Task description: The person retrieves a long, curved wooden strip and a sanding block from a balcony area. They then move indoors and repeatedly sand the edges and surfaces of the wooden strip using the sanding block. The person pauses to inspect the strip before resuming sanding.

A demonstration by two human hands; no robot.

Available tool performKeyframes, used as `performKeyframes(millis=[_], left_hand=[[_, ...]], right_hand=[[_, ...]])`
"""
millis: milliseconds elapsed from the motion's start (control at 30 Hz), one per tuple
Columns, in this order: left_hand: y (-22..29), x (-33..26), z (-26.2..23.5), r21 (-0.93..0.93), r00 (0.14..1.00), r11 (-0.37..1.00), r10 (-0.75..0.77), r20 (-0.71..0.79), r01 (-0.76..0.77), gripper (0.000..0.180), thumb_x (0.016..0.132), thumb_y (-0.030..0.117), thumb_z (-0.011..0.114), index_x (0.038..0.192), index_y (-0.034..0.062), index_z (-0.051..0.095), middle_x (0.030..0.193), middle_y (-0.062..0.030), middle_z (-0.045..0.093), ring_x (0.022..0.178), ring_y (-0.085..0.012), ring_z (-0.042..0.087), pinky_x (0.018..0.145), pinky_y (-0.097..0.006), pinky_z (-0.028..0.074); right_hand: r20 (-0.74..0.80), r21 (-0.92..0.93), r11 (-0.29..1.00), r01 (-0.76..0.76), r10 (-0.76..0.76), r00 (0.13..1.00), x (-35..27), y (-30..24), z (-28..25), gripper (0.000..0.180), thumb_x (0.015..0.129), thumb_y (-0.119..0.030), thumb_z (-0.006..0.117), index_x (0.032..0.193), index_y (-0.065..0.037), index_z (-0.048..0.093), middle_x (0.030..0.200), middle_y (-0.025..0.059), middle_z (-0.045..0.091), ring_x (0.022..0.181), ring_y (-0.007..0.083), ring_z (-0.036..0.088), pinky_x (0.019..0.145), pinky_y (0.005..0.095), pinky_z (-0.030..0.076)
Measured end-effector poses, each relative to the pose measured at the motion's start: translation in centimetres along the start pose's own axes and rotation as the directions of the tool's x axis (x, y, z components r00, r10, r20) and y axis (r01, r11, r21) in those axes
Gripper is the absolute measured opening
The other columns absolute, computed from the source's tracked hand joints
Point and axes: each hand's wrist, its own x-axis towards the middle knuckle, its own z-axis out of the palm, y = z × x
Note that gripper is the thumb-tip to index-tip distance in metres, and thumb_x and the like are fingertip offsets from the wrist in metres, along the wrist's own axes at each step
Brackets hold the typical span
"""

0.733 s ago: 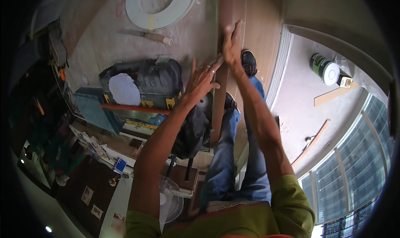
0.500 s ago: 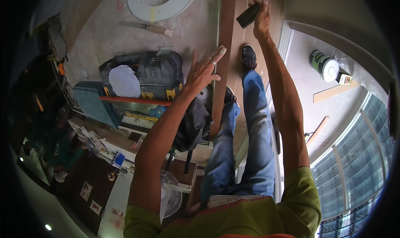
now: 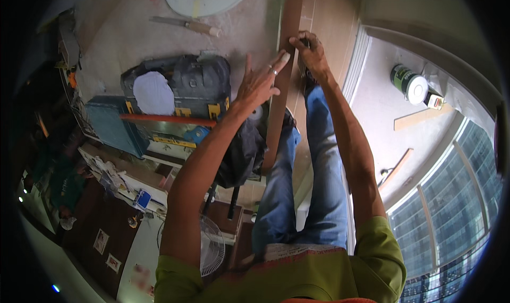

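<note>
A long brown wooden board [image 3: 276, 120] runs away from me, left of my legs. My left hand [image 3: 258, 84] lies by it with fingers spread, the pale-wrapped tip of one finger touching the board; a ring is on another finger. Just beyond, my right hand [image 3: 314, 58] is curled at the board's right side, thumb toward the wood. A dark block [image 3: 305, 43] in it is mostly hidden by the fingers.
Left of the board stand a black toolbox [image 3: 199, 85] with a white round piece on it, a handsaw [image 3: 204, 28] and a white ring [image 3: 210, 4]. A fan [image 3: 212, 244] is near my left elbow. A paint bucket [image 3: 417, 89] and wood strips lie right, near large windows.
My right hand has come down and left from beyond my foot to the board, its dark block now mostly hidden. My left hand stays at the board. The whole view has shifted slightly.
</note>
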Motion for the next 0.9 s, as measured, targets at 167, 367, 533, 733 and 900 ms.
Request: performKeyframes(millis=[167, 367, 533, 733, 900], left_hand=[[-0.7, -1.0, 1.3, 0.056, 0.998, 0.998, 0.022, -0.064, -0.019, 0.103, 0.077, 0.032, 0.082, 0.159, 0.0269, 0.02, 0.165, 0.0045, 0.023, 0.153, -0.0262, 0.017, 0.122, -0.065, 0.009], [-1.3, -2.9, 2.7, 0.136, 0.998, 0.989, 0.062, -0.027, -0.057, 0.101, 0.074, 0.043, 0.081, 0.158, 0.0286, 0.026, 0.166, 0.0073, 0.02, 0.154, -0.0245, 0.011, 0.123, -0.065, 0.007], [-0.7, -2.8, 2.9, 0.15, 0.999, 0.987, 0.053, 0.0, -0.052, 0.102, 0.073, 0.045, 0.081, 0.158, 0.0282, 0.027, 0.166, 0.0076, 0.019, 0.155, -0.0248, 0.01, 0.123, -0.066, 0.007], [-0.5, -2.5, 3.0, 0.128, 0.999, 0.991, 0.037, -0.019, -0.035, 0.104, 0.072, 0.042, 0.081, 0.159, 0.028, 0.026, 0.165, 0.0075, 0.02, 0.154, -0.0258, 0.012, 0.122, -0.066, 0.008], [-0.4, -2.6, 2.8, 0.098, 0.999, 0.995, 0.024, -0.037, -0.021, 0.105, 0.072, 0.038, 0.081, 0.159, 0.0274, 0.024, 0.165, 0.0072, 0.02, 0.154, -0.0254, 0.014, 0.121, -0.066, 0.01]], right_hand=[[0.081, 0.178, 0.965, -0.192, 0.18, 0.98, 2.4, -1.0, -0.2, 0.015, 0.092, -0.022, 0.075, 0.099, -0.009, 0.071, 0.1, -0.0004, 0.068, 0.098, 0.0114, 0.058, 0.09, 0.0276, 0.045], [0.104, 0.226, 0.946, -0.232, 0.214, 0.971, 6.2, -4.5, -0.6, 0.02, 0.096, -0.025, 0.069, 0.105, -0.009, 0.061, 0.083, 0.0026, 0.061, 0.06, 0.0138, 0.054, 0.052, 0.0288, 0.045], [0.071, 0.304, 0.946, -0.114, 0.097, 0.993, 8.2, -4.3, -0.9, 0.017, 0.096, -0.024, 0.068, 0.097, -0.012, 0.056, 0.068, 0.0018, 0.051, 0.032, 0.015, 0.043, 0.026, 0.0307, 0.035], [-0.001, 0.195, 0.978, -0.074, 0.075, 0.997, 8.6, -3.7, -0.6, 0.018, 0.095, -0.025, 0.069, 0.098, -0.013, 0.055, 0.067, 0.001, 0.048, 0.032, 0.0143, 0.04, 0.025, 0.0306, 0.031], [-0.091, 0.166, 0.974, -0.154, 0.171, 0.981, 4.1, -3.9, -0.6, 0.044, 0.094, -0.037, 0.07, 0.123, -0.007, 0.057, 0.106, 0.0073, 0.063, 0.088, 0.017, 0.058, 0.078, 0.0308, 0.047]])
